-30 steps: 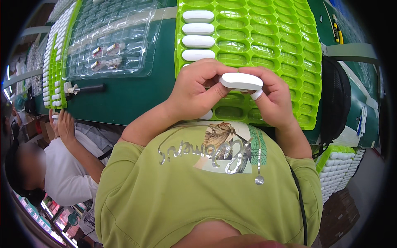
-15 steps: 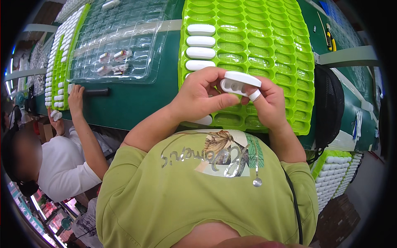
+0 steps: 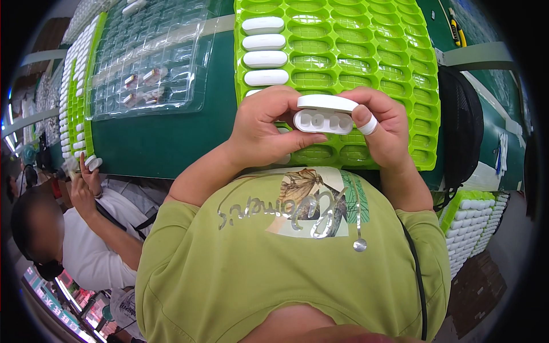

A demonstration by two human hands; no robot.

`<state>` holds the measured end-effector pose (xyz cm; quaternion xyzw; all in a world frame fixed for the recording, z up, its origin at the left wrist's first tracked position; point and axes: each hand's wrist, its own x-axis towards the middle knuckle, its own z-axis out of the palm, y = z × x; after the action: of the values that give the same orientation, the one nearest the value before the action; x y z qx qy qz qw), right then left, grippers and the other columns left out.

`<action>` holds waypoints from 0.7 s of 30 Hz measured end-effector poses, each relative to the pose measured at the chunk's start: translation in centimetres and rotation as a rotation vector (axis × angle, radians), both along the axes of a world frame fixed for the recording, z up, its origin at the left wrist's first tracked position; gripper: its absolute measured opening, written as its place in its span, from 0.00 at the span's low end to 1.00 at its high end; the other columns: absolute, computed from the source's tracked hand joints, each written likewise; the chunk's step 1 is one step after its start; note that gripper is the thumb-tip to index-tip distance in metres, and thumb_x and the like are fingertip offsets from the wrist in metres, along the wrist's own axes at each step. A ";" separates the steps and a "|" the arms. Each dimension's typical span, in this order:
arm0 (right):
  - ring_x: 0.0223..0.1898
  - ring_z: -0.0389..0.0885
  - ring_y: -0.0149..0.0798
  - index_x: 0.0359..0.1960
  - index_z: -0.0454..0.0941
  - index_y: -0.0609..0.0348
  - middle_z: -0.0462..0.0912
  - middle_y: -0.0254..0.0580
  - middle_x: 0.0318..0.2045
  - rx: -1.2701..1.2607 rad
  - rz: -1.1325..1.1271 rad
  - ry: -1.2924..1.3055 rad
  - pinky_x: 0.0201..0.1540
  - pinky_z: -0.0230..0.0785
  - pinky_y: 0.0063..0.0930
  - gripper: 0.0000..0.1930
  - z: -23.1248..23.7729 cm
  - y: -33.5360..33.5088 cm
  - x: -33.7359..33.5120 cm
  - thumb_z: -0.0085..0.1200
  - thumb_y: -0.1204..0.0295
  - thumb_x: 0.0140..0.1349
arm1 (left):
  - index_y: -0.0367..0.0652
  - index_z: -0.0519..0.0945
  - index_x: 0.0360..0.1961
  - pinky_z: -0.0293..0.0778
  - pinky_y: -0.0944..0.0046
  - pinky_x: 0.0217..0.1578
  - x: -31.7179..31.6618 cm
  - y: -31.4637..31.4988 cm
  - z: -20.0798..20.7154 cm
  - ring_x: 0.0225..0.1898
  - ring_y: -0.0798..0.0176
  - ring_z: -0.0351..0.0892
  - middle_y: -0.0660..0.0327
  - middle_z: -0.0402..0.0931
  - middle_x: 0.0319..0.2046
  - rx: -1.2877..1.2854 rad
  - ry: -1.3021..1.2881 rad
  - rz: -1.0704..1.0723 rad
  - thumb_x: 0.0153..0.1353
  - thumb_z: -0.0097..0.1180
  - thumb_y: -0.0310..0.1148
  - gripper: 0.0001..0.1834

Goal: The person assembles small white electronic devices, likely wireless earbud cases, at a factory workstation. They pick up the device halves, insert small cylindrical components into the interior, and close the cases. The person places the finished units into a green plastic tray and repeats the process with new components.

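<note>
Held up between both hands is a white earbud case [image 3: 323, 122], its lid raised and several rounded hollows showing inside. My left hand [image 3: 264, 124] closes on its left end, thumb along the lower front edge. At the other end, my right hand [image 3: 390, 126] grips it, the index finger by the lid and the thumb at the corner. A white band [image 3: 368, 126] wraps the right thumb. Below the hands lies a lime-green tray [image 3: 337, 51] of oval pockets; closed white cases [image 3: 265, 59] fill part of its left column.
Left on the green table [image 3: 148, 143] are clear plastic trays [image 3: 154, 63] holding a few small parts. A co-worker in white [image 3: 100, 246] handles white pieces at far left beside another green tray [image 3: 77, 108]. A black mesh bag [image 3: 460, 126] and yellow-handled cutters [image 3: 457, 31] are at right.
The case has tilted so that its hollows face me more fully, and my right thumb has shifted upward. The co-worker's raised hand has drawn back from the table toward the other hand.
</note>
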<state>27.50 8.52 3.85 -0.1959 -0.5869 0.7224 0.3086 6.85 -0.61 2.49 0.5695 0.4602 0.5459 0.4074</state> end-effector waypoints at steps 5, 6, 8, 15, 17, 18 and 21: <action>0.43 0.81 0.32 0.48 0.79 0.68 0.84 0.42 0.41 0.091 0.013 0.037 0.48 0.73 0.27 0.11 0.0 0.2 0.0 0.53 0.74 0.68 | 0.35 0.80 0.41 0.74 0.69 0.35 -0.3 -0.4 0.7 0.36 0.70 0.79 0.62 0.80 0.34 -0.072 0.035 -0.043 0.46 0.74 0.22 0.20; 0.43 0.81 0.32 0.48 0.79 0.68 0.84 0.42 0.41 0.101 0.017 0.032 0.48 0.73 0.27 0.11 0.1 0.2 0.1 0.53 0.74 0.68 | 0.38 0.81 0.40 0.74 0.69 0.33 -0.4 -0.3 0.5 0.33 0.69 0.79 0.61 0.80 0.32 -0.047 0.070 -0.027 0.45 0.76 0.24 0.20; 0.43 0.81 0.33 0.47 0.80 0.68 0.83 0.43 0.41 0.120 0.033 0.024 0.47 0.73 0.26 0.11 0.4 0.3 0.1 0.54 0.73 0.67 | 0.40 0.82 0.39 0.73 0.68 0.31 -0.2 -0.3 0.2 0.31 0.67 0.79 0.61 0.80 0.30 -0.013 0.089 0.009 0.43 0.77 0.26 0.20; 0.41 0.81 0.32 0.46 0.81 0.66 0.83 0.43 0.39 0.172 0.036 0.013 0.45 0.73 0.25 0.12 0.4 0.4 0.3 0.57 0.70 0.67 | 0.39 0.81 0.37 0.73 0.67 0.31 0.0 -0.2 0.1 0.30 0.64 0.80 0.59 0.82 0.29 0.126 0.118 0.039 0.43 0.77 0.27 0.19; 0.41 0.81 0.32 0.46 0.81 0.66 0.83 0.43 0.39 0.176 0.037 0.016 0.45 0.73 0.25 0.12 0.4 0.5 0.2 0.57 0.70 0.66 | 0.39 0.81 0.37 0.73 0.66 0.31 0.0 -0.3 0.1 0.29 0.63 0.80 0.58 0.82 0.29 0.124 0.108 0.046 0.43 0.77 0.27 0.19; 0.41 0.81 0.32 0.46 0.81 0.66 0.83 0.43 0.39 0.178 0.040 0.016 0.45 0.73 0.25 0.13 0.4 0.5 0.2 0.57 0.70 0.67 | 0.39 0.81 0.36 0.73 0.66 0.31 0.1 -0.4 0.0 0.29 0.63 0.80 0.58 0.82 0.29 0.115 0.098 0.049 0.43 0.77 0.27 0.19; 0.41 0.81 0.32 0.46 0.81 0.66 0.83 0.43 0.39 0.183 0.042 0.011 0.45 0.72 0.25 0.13 0.3 0.5 0.3 0.57 0.69 0.67 | 0.39 0.81 0.36 0.73 0.66 0.30 0.0 -0.3 -0.1 0.29 0.63 0.80 0.58 0.82 0.29 0.130 0.103 0.041 0.43 0.77 0.28 0.19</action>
<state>27.76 9.01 4.18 -0.1506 -0.6528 0.6731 0.3133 6.83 -0.90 2.40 0.6127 0.4557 0.5526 0.3342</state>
